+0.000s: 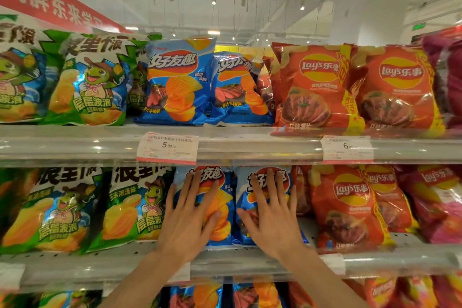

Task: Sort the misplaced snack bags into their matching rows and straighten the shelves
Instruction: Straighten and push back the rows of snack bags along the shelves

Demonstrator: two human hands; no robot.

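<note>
We pressed the left hand (190, 220) and right hand (271, 217), fingers spread flat, on two blue bags (226, 197); light, crinkly, probably slippery; best gripped by edges.

Snack bags counted by kind, front faces only, on two shelves.
Upper shelf (250, 147): two green bags (92, 82), two blue bags (175, 82), two red bags (315, 87). Middle shelf (400, 261): two green, two blue, two red in front. Two price tags (167, 147); two hands (187, 227).
</note>
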